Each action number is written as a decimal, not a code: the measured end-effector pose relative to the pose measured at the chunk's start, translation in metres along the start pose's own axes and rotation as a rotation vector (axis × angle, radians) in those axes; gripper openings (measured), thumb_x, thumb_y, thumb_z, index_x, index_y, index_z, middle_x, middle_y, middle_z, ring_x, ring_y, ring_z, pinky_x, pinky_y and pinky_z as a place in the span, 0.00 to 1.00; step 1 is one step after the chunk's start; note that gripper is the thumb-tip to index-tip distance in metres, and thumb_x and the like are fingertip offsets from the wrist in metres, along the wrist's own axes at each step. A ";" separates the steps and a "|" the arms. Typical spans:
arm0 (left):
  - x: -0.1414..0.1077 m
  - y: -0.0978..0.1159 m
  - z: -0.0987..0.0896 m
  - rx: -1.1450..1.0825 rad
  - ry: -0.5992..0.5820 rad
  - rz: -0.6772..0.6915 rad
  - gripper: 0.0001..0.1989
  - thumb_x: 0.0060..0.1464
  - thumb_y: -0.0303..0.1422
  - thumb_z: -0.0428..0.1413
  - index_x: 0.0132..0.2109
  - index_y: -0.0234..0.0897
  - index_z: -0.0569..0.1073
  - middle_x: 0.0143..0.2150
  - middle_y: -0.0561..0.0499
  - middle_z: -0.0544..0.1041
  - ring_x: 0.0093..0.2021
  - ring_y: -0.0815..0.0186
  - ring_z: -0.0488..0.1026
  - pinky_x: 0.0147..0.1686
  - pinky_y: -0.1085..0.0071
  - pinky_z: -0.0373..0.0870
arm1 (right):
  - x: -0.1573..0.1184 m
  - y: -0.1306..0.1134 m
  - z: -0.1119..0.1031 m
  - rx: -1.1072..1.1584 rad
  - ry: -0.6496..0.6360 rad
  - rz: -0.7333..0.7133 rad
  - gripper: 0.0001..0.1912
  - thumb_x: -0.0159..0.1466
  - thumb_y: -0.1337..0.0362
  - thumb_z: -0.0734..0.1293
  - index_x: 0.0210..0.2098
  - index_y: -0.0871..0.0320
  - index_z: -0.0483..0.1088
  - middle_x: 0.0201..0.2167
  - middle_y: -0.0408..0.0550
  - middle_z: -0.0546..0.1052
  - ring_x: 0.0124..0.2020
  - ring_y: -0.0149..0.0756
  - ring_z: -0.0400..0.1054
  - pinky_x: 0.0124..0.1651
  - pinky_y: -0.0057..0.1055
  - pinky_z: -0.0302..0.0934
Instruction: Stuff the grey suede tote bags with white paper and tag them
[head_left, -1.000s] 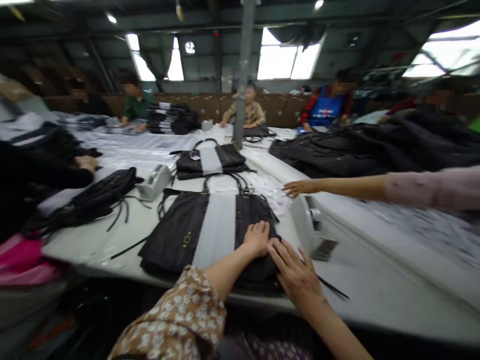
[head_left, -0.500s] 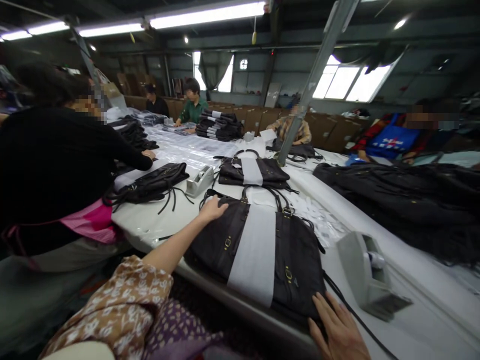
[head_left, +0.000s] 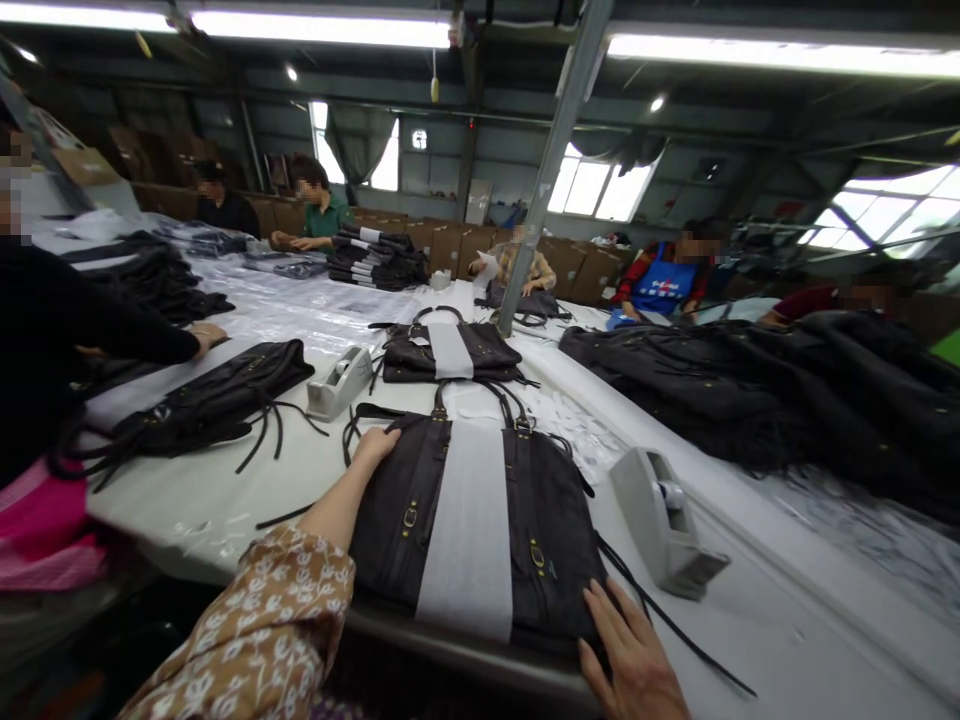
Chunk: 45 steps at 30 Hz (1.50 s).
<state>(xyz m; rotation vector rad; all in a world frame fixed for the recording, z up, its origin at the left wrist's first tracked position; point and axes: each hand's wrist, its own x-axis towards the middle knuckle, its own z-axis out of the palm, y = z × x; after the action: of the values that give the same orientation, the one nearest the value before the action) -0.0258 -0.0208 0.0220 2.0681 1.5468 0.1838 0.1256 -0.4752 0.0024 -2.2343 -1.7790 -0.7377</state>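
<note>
A dark handbag lies flat at the table's near edge, its handles pointing away from me. A band of white paper wraps around its middle. At the bag's upper left edge is my left hand, thumb on top and the other fingers mostly hidden along the side; it grips that edge. My right hand rests at the lower right corner, fingers stretched out and apart on the bag. Close to the right side stands a grey tape dispenser. Thin dark straps trail over the table there.
Another banded handbag lies just beyond, beside a second tape dispenser. A dark bag is at left near a co-worker's black sleeve. Piled dark bags fill the right. A metal post rises mid-table. Several people work farther back.
My view has turned right, so the scene shifts left. My left hand has drawn in to the bag's left edge, its fingers now less visible. My right hand stays at the lower corner.
</note>
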 end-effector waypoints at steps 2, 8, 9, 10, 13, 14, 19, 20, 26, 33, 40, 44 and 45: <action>-0.011 -0.003 0.008 0.034 0.050 -0.024 0.22 0.61 0.46 0.46 0.48 0.32 0.71 0.46 0.41 0.75 0.46 0.58 0.73 0.45 0.57 0.69 | 0.000 0.000 -0.001 -0.028 0.005 -0.006 0.26 0.61 0.57 0.62 0.55 0.64 0.64 0.55 0.54 0.69 0.60 0.49 0.55 0.57 0.43 0.54; -0.036 0.020 -0.005 0.110 0.251 0.137 0.29 0.60 0.45 0.45 0.63 0.35 0.58 0.54 0.33 0.70 0.55 0.49 0.67 0.50 0.54 0.63 | 0.001 0.008 -0.008 -0.100 0.007 -0.084 0.27 0.59 0.57 0.64 0.55 0.65 0.65 0.54 0.54 0.70 0.59 0.50 0.57 0.61 0.46 0.44; -0.040 0.027 -0.006 0.142 0.307 0.230 0.30 0.60 0.45 0.45 0.65 0.37 0.54 0.59 0.34 0.66 0.59 0.48 0.62 0.53 0.52 0.59 | 0.002 0.008 -0.010 -0.094 0.004 -0.091 0.26 0.59 0.57 0.64 0.54 0.64 0.65 0.54 0.53 0.71 0.58 0.50 0.58 0.62 0.46 0.42; -0.045 0.033 -0.004 0.185 0.356 0.346 0.31 0.60 0.46 0.44 0.66 0.40 0.51 0.62 0.35 0.61 0.62 0.47 0.57 0.56 0.49 0.54 | 0.004 0.009 -0.013 -0.079 -0.003 -0.096 0.25 0.60 0.57 0.64 0.54 0.63 0.66 0.53 0.53 0.71 0.58 0.49 0.60 0.63 0.46 0.40; -0.063 0.041 0.021 0.324 0.330 0.655 0.32 0.58 0.51 0.44 0.67 0.47 0.51 0.67 0.39 0.53 0.66 0.43 0.47 0.59 0.44 0.46 | 0.016 0.009 -0.024 0.036 -0.080 -0.046 0.19 0.62 0.57 0.64 0.50 0.56 0.69 0.48 0.48 0.75 0.55 0.47 0.64 0.64 0.49 0.38; -0.068 0.040 0.034 0.357 0.264 0.689 0.32 0.57 0.52 0.44 0.66 0.49 0.52 0.68 0.40 0.52 0.66 0.41 0.46 0.58 0.43 0.46 | 0.025 0.011 -0.027 0.092 -0.119 0.017 0.17 0.63 0.57 0.63 0.49 0.55 0.69 0.47 0.47 0.76 0.54 0.46 0.65 0.64 0.51 0.38; -0.076 0.021 0.087 0.430 0.134 0.651 0.31 0.56 0.53 0.45 0.65 0.54 0.53 0.70 0.43 0.47 0.66 0.39 0.45 0.59 0.43 0.44 | 0.096 0.051 -0.018 0.331 -0.123 0.558 0.18 0.66 0.59 0.57 0.48 0.58 0.72 0.45 0.53 0.76 0.47 0.42 0.70 0.54 0.41 0.59; -0.074 0.018 0.091 0.434 0.148 0.651 0.31 0.55 0.53 0.46 0.65 0.55 0.53 0.70 0.43 0.46 0.67 0.40 0.44 0.59 0.44 0.44 | 0.114 0.066 -0.010 0.359 -0.123 0.659 0.18 0.66 0.59 0.57 0.48 0.59 0.72 0.45 0.53 0.77 0.46 0.41 0.71 0.51 0.37 0.62; -0.071 0.018 0.091 0.415 0.196 0.663 0.31 0.55 0.51 0.47 0.64 0.57 0.54 0.69 0.45 0.48 0.67 0.43 0.45 0.60 0.46 0.44 | 0.213 0.151 0.064 0.276 -0.325 1.004 0.15 0.62 0.64 0.61 0.43 0.63 0.75 0.39 0.54 0.78 0.44 0.40 0.72 0.45 0.27 0.61; -0.070 0.017 0.096 0.359 0.232 0.693 0.29 0.54 0.50 0.48 0.63 0.56 0.58 0.69 0.48 0.51 0.67 0.44 0.45 0.60 0.45 0.44 | 0.241 0.200 0.113 0.089 -0.371 1.116 0.19 0.63 0.70 0.57 0.49 0.67 0.72 0.45 0.64 0.75 0.48 0.47 0.69 0.46 0.32 0.61; -0.066 0.015 0.099 0.324 0.256 0.696 0.30 0.51 0.50 0.49 0.62 0.56 0.60 0.68 0.49 0.53 0.66 0.45 0.48 0.60 0.46 0.44 | 0.250 0.235 0.131 -0.021 -0.535 0.987 0.20 0.58 0.77 0.62 0.50 0.65 0.71 0.47 0.64 0.73 0.50 0.47 0.68 0.49 0.34 0.60; -0.065 0.014 0.101 0.318 0.263 0.703 0.30 0.50 0.51 0.49 0.61 0.57 0.62 0.68 0.49 0.54 0.66 0.44 0.49 0.60 0.45 0.44 | 0.249 0.243 0.142 -0.031 -0.604 0.950 0.14 0.57 0.75 0.64 0.42 0.66 0.75 0.42 0.64 0.75 0.45 0.47 0.71 0.46 0.37 0.62; -0.064 0.014 0.102 0.317 0.260 0.703 0.30 0.50 0.51 0.49 0.61 0.57 0.62 0.68 0.49 0.54 0.66 0.44 0.49 0.60 0.45 0.44 | 0.248 0.244 0.143 -0.037 -0.601 0.947 0.12 0.57 0.75 0.64 0.40 0.66 0.75 0.40 0.65 0.76 0.43 0.47 0.71 0.45 0.36 0.62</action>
<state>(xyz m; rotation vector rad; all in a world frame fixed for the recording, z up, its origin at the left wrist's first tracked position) 0.0073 -0.1170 -0.0433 2.8743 0.9529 0.5047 0.4344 -0.2626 0.0388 -3.0638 -0.6015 0.1152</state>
